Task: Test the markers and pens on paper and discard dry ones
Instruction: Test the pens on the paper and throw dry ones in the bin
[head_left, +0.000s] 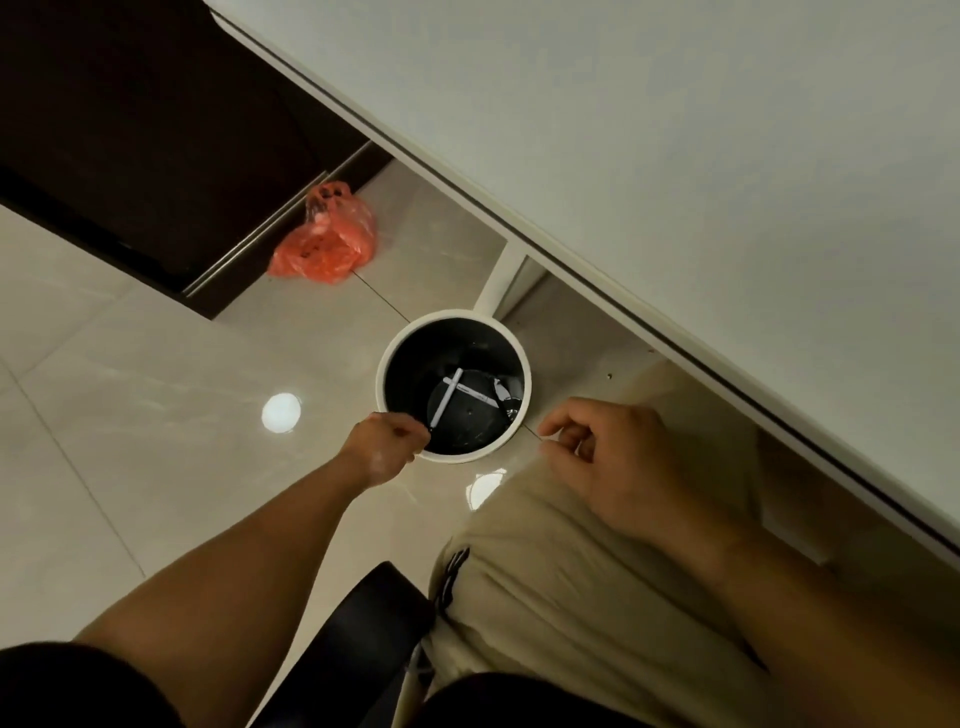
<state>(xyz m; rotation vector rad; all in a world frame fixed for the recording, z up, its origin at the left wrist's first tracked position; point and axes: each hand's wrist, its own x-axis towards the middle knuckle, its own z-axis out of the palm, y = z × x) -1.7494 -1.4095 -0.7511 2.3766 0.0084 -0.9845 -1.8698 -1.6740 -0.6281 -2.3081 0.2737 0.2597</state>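
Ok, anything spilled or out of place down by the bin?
Nothing is spilled: the pens lie inside the bin. The one oddity is a red bag slumped on the floor beside the dark cabinet, apart from the bin.

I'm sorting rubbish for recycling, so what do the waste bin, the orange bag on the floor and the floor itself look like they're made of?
Waste bin: probably plastic, with a smooth white rim and a dark, slightly glossy inside.
Orange bag: thin plastic film, crinkled and translucent.
Floor: polished tile, likely ceramic or stone; it mirrors bright lights and shows thin grout lines.
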